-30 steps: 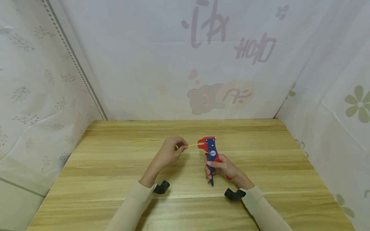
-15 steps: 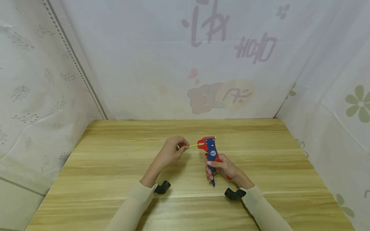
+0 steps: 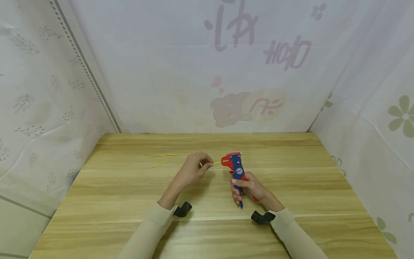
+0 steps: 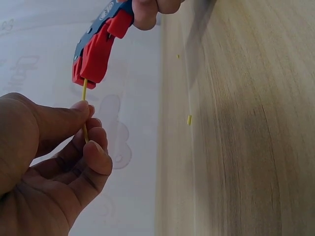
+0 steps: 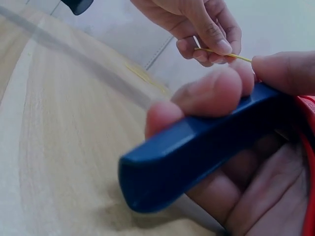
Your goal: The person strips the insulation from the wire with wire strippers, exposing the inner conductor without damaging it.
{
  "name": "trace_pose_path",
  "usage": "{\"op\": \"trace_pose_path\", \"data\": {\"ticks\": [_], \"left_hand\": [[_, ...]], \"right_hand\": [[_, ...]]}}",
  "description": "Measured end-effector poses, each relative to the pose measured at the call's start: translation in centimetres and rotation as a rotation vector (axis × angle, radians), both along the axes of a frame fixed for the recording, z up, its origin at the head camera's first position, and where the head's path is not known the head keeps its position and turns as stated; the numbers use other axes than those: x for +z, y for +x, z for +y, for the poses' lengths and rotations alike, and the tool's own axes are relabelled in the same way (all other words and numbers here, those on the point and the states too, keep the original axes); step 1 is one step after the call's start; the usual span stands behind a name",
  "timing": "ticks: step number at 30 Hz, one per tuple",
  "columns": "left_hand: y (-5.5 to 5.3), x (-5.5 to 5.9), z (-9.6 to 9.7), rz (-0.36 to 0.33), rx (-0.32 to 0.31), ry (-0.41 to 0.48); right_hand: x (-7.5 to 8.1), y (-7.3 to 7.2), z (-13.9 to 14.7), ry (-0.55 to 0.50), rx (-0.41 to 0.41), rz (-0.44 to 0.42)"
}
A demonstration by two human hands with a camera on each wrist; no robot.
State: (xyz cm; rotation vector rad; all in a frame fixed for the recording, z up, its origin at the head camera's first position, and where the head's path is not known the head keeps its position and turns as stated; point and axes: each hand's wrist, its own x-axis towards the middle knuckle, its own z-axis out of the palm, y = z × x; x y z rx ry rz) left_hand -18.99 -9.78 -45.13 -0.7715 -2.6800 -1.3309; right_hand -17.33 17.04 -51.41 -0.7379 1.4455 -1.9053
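Observation:
My left hand pinches a thin yellow wire between thumb and fingertips. The wire's far end runs into the red jaws of a blue and red wire stripper, which are closed around it. My right hand grips the stripper by its handles, nose pointing left. In the left wrist view, the wire enters the red nose just ahead of my thumb. The blue handle fills the right wrist view, with fingers curled over it. The wire's end inside the jaws is hidden.
Two loose yellow wires, a longer one and a shorter one, lie on the wooden table left of my left hand. Tiny yellow bits lie on the tabletop. Printed cloth hangs behind and at both sides.
The stripper's jaws have closed on the wire, and its blue handle has swung right toward my palm as my right fingers squeeze. My left hand has shifted slightly right.

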Motion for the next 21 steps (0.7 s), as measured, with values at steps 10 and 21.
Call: {"op": "trace_pose_path", "data": {"ticks": [10,21], "left_hand": [[-0.07,-0.09,0.12,-0.012,0.013,-0.005],[-0.05,-0.06,0.20,-0.011,0.024,0.012]], "right_hand": [[0.18,0.34,-0.21,-0.001,-0.038,-0.004],[0.51,0.50,-0.35,-0.001,-0.045,-0.037]]}}
